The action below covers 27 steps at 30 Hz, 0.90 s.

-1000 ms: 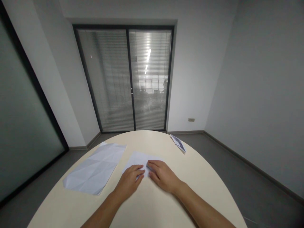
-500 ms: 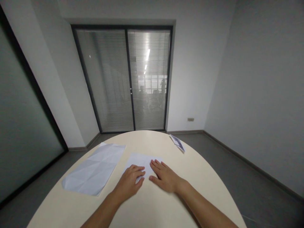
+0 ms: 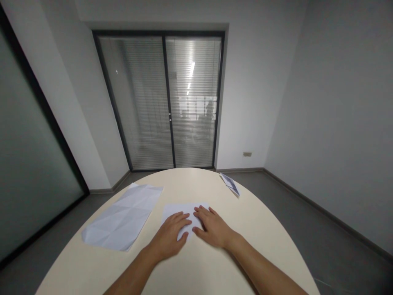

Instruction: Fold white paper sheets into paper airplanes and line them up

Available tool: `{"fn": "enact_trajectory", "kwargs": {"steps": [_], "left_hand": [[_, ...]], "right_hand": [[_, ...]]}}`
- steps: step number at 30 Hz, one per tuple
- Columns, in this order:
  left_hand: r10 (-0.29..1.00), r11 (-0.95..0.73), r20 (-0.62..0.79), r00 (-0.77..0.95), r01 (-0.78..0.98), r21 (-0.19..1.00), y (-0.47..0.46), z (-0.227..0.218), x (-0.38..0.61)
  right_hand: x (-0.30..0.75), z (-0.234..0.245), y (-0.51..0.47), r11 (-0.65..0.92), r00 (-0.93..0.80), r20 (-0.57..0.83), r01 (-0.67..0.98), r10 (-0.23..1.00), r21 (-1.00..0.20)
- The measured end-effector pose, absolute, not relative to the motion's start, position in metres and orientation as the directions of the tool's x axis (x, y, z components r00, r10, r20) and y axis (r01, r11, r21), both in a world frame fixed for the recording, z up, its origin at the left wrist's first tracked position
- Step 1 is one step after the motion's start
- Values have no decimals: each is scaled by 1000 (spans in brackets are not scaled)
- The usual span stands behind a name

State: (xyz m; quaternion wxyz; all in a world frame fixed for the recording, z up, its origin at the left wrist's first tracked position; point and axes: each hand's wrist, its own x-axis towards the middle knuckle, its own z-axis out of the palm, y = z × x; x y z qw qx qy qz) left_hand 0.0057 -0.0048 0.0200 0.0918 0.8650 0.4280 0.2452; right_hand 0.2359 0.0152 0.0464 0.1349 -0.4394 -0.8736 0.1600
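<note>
A pale sheet of paper point(image 3: 176, 208) lies on the round table in front of me, partly covered by both hands. My left hand point(image 3: 172, 234) rests over its left and near part, fingers stretched forward and the thumb apart. Over the right part lies my right hand point(image 3: 213, 227), its fingers spread and the thumb pointing left. Both hands are open, and neither grips the sheet. The paper's near edge shows only in the gap between the two thumbs.
A larger creased stack of white paper point(image 3: 125, 217) lies on the left of the table point(image 3: 190, 270). Near the far right edge is a small folded paper point(image 3: 229, 184) with dark printing. Beyond the table stands a glass door point(image 3: 144, 102) with blinds.
The sheet has turned and shifted slightly towards me, its far edge now nearly level. My left hand has moved a little to the right; my right hand has barely moved.
</note>
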Motion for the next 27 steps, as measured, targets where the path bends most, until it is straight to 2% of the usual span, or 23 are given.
{"fn": "enact_trajectory", "kwargs": {"steps": [8, 13, 18, 22, 27], "left_hand": [[808, -588, 309, 501, 721, 367, -2, 16, 5], [812, -583, 306, 498, 726, 365, -3, 15, 5], [826, -557, 319, 464, 758, 339, -4, 14, 5], [830, -546, 331, 449, 777, 313, -3, 13, 6], [846, -522, 299, 441, 802, 291, -3, 16, 6]], "right_hand": [[238, 35, 25, 470, -490, 65, 779, 869, -414], [243, 32, 33, 397, -367, 150, 842, 918, -367], [238, 40, 28, 504, -420, 302, 807, 856, -309], [230, 44, 20, 601, -526, 292, 725, 799, -336], [228, 38, 20, 587, -524, 266, 732, 809, -346]]}}
